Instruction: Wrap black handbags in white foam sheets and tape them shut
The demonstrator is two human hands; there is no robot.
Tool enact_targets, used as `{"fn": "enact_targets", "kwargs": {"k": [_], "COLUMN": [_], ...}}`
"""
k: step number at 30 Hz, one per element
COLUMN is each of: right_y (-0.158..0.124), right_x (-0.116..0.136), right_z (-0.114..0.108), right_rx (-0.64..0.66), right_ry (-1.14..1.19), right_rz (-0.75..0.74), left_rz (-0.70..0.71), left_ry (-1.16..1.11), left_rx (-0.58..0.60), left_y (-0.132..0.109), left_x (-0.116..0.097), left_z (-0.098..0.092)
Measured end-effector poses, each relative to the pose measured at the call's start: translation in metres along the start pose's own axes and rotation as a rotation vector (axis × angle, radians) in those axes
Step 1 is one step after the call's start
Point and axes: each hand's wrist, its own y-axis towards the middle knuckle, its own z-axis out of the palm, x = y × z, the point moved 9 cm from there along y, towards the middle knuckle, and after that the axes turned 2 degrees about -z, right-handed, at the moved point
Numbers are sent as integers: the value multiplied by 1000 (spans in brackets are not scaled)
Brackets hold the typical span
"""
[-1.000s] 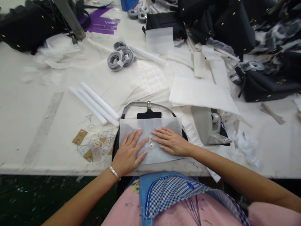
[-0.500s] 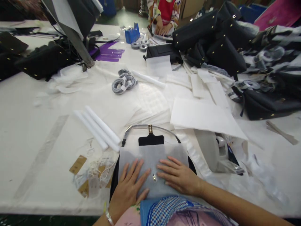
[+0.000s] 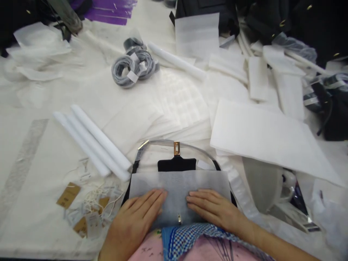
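A black handbag [image 3: 125,198] lies at the table's front edge, against my apron. Over its front is a sheet of thin white paper [image 3: 176,185], with a small gold clasp [image 3: 179,218] showing through near its lower edge. My left hand [image 3: 138,214] rests flat on the left of the sheet, fingers stretched out. On the right, my right hand [image 3: 214,208] also lies flat, fingers extended. Beyond the sheet, a black flap tab [image 3: 176,164] with a gold metal plate [image 3: 177,148] points away from me. The wrapped bag handle [image 3: 199,148] arches behind it.
Three white foam rods [image 3: 95,145] and several brown tags with strings [image 3: 68,195] lie left. Coiled grey straps [image 3: 125,70] sit farther back. A stack of white foam sheets [image 3: 261,134] partly covers a grey tape dispenser [image 3: 263,188] at right. Black bags [image 3: 206,14] stand behind.
My view has tilted down and closer. Both hands have shifted on the paper, and their spread fingers have drawn closer together. The paper still covers the bag's front.
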Motion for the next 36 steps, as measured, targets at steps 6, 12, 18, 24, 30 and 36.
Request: {"fn": "enact_targets", "kwargs": {"k": [6, 12, 18, 24, 30, 36], "right_y": [12, 17, 21, 23, 15, 14], "right_x": [-29, -31, -28, -40, -35, -30], "right_z": [-11, -12, -20, 0, -11, -15], "right_rx": [-68, -48, -4, 159, 5, 3], "right_ry": [-56, -18, 2, -17, -11, -80], "right_rz": [264, 324, 337, 417, 354, 333], "left_rz": [-112, -124, -109, -124, -125, -97], "left_ry": [42, -6, -93, -58, -87, -82], "left_rx": [68, 128, 132, 170, 149, 109], "left_y": [22, 24, 26, 25, 19, 22], "left_x": [11, 15, 14, 17, 18, 15], "left_z": [6, 8, -7, 8, 7, -2]}}
